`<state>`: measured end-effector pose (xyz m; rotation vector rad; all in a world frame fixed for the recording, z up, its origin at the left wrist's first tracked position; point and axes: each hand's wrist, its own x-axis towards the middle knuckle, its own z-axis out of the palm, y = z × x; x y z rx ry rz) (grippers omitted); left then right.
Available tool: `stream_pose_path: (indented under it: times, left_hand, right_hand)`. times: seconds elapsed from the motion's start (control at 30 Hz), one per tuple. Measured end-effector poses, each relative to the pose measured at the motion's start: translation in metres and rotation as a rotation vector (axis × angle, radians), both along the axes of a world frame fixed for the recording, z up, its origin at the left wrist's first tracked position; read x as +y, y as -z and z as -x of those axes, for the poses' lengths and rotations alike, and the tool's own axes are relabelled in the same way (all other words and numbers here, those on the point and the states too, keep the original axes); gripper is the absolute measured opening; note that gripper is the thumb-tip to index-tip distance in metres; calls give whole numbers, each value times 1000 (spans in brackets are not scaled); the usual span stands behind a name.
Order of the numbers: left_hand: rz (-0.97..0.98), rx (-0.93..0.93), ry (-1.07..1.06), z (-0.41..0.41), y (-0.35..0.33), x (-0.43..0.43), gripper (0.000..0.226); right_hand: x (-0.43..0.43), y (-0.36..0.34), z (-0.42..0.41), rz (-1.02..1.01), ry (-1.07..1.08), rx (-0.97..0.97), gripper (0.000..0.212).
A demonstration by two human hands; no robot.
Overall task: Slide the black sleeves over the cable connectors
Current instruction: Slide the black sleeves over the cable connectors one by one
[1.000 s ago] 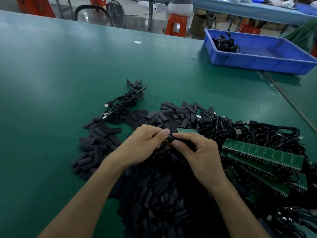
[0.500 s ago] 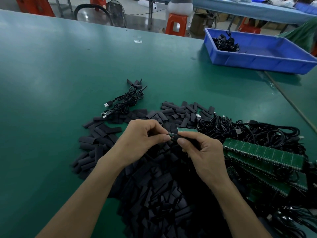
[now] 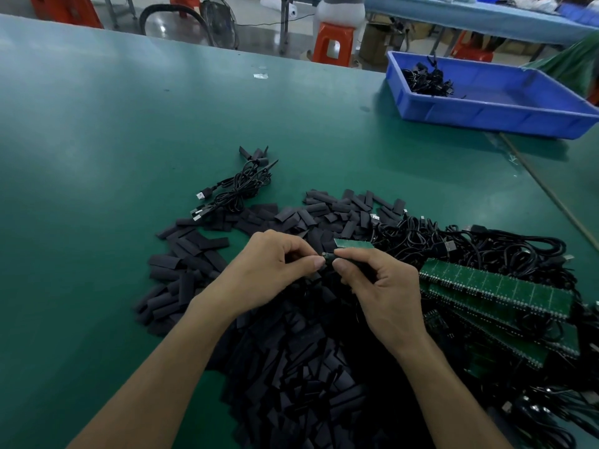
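Head view: a sleeve [image 3: 313,274] is pinched by the left hand [image 3: 275,273] and the connector [image 3: 353,244] by the right hand [image 3: 382,293], and their tips are brought together between the two grips. If the sleeve mouth is squashed flat or held askew, the connector may be jammed, or dropped into the pile [image 3: 291,367] below the grips.

Flat black tubular sleeves [image 3: 291,367]: heaped loosely before you, spreading left. Tangled black cables with metal-tipped connectors [image 3: 449,246]: just right of the heap. One connector end [image 3: 326,256]: pinched between your left hand [image 3: 275,270] and right hand [image 3: 379,286].
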<state>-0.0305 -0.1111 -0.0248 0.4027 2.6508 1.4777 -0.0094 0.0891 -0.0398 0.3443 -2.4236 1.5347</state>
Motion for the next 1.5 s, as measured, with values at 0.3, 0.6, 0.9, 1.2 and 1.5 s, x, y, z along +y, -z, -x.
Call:
stream_pose_path:
  times: [0.3,0.6,0.9,1.2,1.5]
  left_hand:
    - [9,11,33,-1,-1,2,14]
    - [171,74,77,-1,-4,-1,20]
    - [115,94,64,-1,0,-1,14]
    - [-40,-86,72,1,2,-1,11]
    - [-75,-72,60,1,3,-2,15]
  right_hand:
    - [0,3,0,112,-27,-69,22]
    - [-2,7,2,48,-22,-20,18]
    - [-3,8,1,127,-13,-31,15]
    - [-2,6,2,146,-68,-58,17]
    - [-6,4,0,180,35,-90,40]
